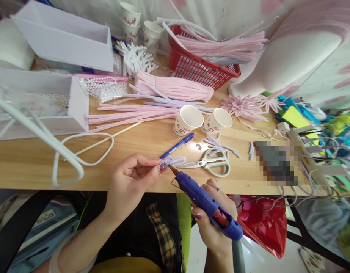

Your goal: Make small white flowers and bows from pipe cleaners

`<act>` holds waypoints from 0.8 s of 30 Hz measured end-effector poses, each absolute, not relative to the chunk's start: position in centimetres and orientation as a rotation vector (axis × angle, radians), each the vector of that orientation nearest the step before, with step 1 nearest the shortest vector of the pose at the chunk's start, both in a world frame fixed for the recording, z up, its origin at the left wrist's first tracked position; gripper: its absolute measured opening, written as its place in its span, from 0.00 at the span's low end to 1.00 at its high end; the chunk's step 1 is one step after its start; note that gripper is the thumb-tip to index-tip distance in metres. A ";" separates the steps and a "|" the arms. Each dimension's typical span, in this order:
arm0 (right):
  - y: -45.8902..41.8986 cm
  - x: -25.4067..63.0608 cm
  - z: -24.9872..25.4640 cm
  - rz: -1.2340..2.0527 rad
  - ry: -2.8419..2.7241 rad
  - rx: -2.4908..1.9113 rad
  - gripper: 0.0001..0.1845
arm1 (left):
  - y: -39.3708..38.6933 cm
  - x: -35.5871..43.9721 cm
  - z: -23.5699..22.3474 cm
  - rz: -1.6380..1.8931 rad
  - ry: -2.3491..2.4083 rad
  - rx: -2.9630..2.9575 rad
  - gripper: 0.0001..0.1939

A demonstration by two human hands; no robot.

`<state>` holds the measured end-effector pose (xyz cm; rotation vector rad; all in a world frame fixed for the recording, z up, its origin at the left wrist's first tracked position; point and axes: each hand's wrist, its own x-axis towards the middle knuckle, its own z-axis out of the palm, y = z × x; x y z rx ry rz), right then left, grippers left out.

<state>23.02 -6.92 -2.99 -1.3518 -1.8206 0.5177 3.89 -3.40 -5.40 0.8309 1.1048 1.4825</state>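
Between thumb and fingers, my left hand [132, 178] pinches a small looped piece of pale lilac pipe cleaner [177, 161] over the table's front edge. A blue glue gun [201, 197] is gripped in my right hand [217, 223], its brown nozzle at or very near the lilac loops. A clear glue stick [253, 248] sticks out of the gun's back end. Just beyond the loops lie a blue pen [177, 145] and scissors [217, 165] with pale green handles. Short lilac cuttings [223, 147] are scattered behind the scissors.
Two paper cups [189, 120] stand mid-table before bundles of pink pipe cleaners [175, 88]. A red basket [200, 72] sits behind them. White boxes [63, 38] fill the left. A white lamp-like frame [41, 129] hangs at near left; cables and a power strip [308, 155] lie right.
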 end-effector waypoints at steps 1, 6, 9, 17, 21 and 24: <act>-6.9 23.1 -3.0 0.516 -1.818 -1.351 0.31 | -3.4 3.9 -5.3 1.478 1.106 0.828 0.07; -6.8 23.1 -3.2 0.492 -1.784 -1.351 0.30 | -3.4 3.8 -5.2 1.446 1.129 0.840 0.06; -6.9 23.2 -3.2 0.501 -1.786 -1.352 0.29 | -3.3 3.8 -5.2 1.421 1.156 0.850 0.08; -7.1 23.3 -3.6 0.446 -1.803 -1.312 0.27 | -3.0 4.0 -5.3 1.402 1.156 0.748 0.07; -6.9 23.3 -3.8 0.365 -1.825 -1.321 0.25 | -3.0 3.9 -5.5 1.394 1.107 0.709 0.06; -6.9 23.1 -4.2 0.263 -1.879 -1.295 0.22 | -2.9 3.9 -5.6 1.383 1.087 0.667 0.06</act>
